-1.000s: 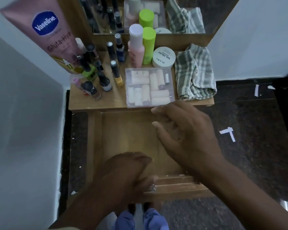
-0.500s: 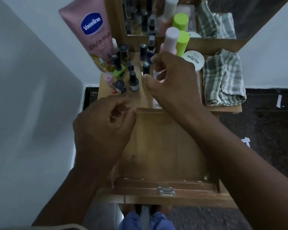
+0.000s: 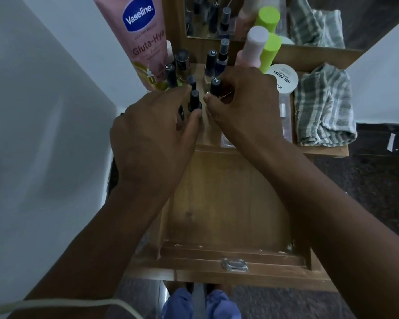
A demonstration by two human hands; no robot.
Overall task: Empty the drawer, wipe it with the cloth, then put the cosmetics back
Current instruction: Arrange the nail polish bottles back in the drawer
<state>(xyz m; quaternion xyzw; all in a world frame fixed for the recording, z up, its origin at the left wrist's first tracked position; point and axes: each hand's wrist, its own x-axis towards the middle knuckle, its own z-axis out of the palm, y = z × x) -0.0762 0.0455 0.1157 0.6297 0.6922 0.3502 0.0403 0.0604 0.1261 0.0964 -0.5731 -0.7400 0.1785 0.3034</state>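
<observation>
The wooden drawer stands pulled out below the tabletop, with nothing visible on its bare floor. Both hands reach over it to a cluster of small nail polish bottles on the tabletop. My left hand curls its fingers and thumb around a black-capped bottle. My right hand grips another black-capped bottle. More bottles stand behind them. The folded striped cloth lies at the right of the tabletop.
A pink Vaseline tube leans at the back left. A pink bottle, a green bottle and a white nail polish remover tub stand at the back. A clear plastic box lies partly under my right wrist. A mirror rises behind.
Both hands left the drawer and moved up to the bottles on the tabletop. The left hand closed round one bottle and the right round another.
</observation>
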